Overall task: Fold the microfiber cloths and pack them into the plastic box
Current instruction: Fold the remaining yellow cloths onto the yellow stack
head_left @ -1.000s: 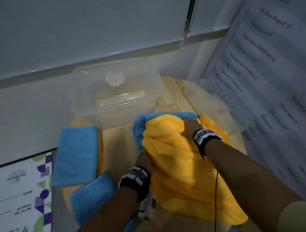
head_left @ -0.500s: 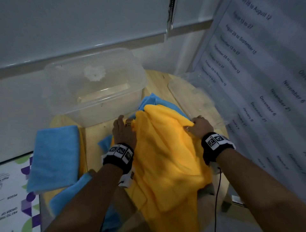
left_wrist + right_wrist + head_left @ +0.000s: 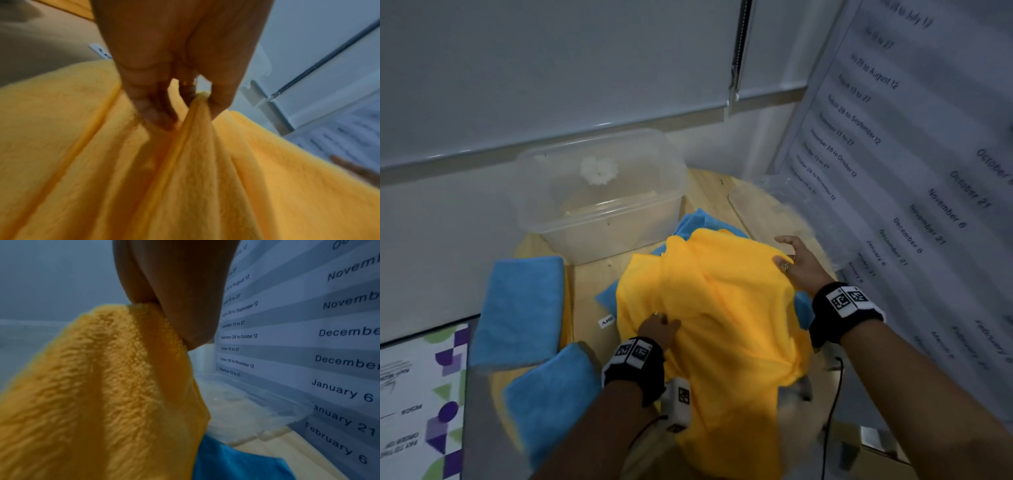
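A large yellow microfiber cloth [image 3: 722,315] lies bunched over the middle of the round wooden table [image 3: 589,291], hanging off its near edge. My left hand [image 3: 659,329] pinches a ridge of the yellow cloth [image 3: 185,162] at its left side. My right hand [image 3: 791,260] pinches the yellow cloth [image 3: 92,386] at its far right edge, other fingers spread. A blue cloth [image 3: 702,222] lies under the yellow one. The clear plastic box [image 3: 599,192] stands empty at the table's back.
Two folded blue cloths [image 3: 517,308] [image 3: 551,390] lie on the left over a yellow one. The clear box lid [image 3: 774,212] rests at the right by a printed date chart [image 3: 911,192]. A wall rises close behind the box.
My left hand moved back toward me along the yellow cloth's left side. My right hand shifted to the cloth's far right edge, spreading it wider.
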The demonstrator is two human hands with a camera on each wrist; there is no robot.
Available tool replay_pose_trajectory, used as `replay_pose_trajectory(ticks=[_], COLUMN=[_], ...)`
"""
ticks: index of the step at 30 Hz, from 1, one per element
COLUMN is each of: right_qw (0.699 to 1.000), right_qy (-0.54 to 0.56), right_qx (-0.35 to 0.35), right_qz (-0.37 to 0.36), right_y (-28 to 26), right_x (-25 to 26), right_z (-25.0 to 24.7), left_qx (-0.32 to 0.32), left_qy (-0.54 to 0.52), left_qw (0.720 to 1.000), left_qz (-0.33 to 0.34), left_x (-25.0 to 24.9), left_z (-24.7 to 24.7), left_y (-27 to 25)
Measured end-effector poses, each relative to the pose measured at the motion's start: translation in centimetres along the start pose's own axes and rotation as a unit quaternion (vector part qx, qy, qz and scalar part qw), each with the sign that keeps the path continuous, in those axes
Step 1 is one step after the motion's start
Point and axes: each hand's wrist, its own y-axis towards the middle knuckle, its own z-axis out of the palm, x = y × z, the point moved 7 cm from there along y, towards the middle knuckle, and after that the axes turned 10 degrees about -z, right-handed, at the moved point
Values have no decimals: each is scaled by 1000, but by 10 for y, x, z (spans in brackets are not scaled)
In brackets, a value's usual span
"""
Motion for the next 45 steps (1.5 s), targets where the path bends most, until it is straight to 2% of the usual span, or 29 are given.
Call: replay_pose_trajectory(ticks=[2, 5, 8, 11, 16, 20, 23, 25, 27, 29, 30, 32, 34, 35, 37, 39, 41, 45], right_qw=[1000, 1000, 997, 985, 971, 969, 962, 949, 930, 914, 911, 916, 928, 933, 931, 928, 937, 962], right_qy=[8, 7, 51, 97, 98, 92, 124, 176, 252, 297, 307, 296, 257, 235, 200, 164, 105, 30], right_qx=[0, -25, -62, -141, -216, -223, -234, -246, -257, -270, -272, -272, -259, -245, -215, -187, -168, -146], right_qz=[-14, 9, 19, 11, -24, -51, -74, -83, -80, -64, -49, -4, 71, 116, 218, 279, 286, 230], right_y=[-3, -8, -12, -11, 3, 15, 11, 1, -17, -39, -51, -78, -101, -112, -135, -154, -164, -156], right_x=[10, 19, 28, 36, 59, 89, 113, 118, 112, 90, 75, 38, -12, -35, -80, -106, -110, -103], right_z=[-2, -10, -18, -33, -60, -80, -90, -95, -94, -87, -79, -59, -35, -23, 2, 20, 27, 25], left_qx=[-1, 13, 29, -40, -151, -201, -187, -133, -109, -114, -114, -111, -115, -122, -135, -138, -148, -163], left_qy=[-143, -296, -261, -187, -138, -102, -181, -278, -341, -347, -325, -240, -117, -43, 75, 127, 157, 148], left_qw=[989, 949, 943, 943, 925, 919, 903, 877, 849, 851, 868, 920, 964, 976, 981, 978, 973, 973], left_qz=[33, 104, 207, 273, 321, 324, 342, 369, 389, 378, 358, 288, 210, 176, 120, 89, 80, 76], left_x=[-7, -24, -47, -65, -94, -119, -139, -144, -136, -113, -99, -65, -33, -19, 4, 23, 32, 30], left_z=[-11, -43, -85, -134, -213, -258, -274, -272, -263, -244, -229, -194, -158, -143, -119, -104, -100, -105], left_y=[-10, -26, -42, -55, -71, -77, -94, -107, -114, -104, -92, -60, -30, -19, -2, 12, 21, 18])
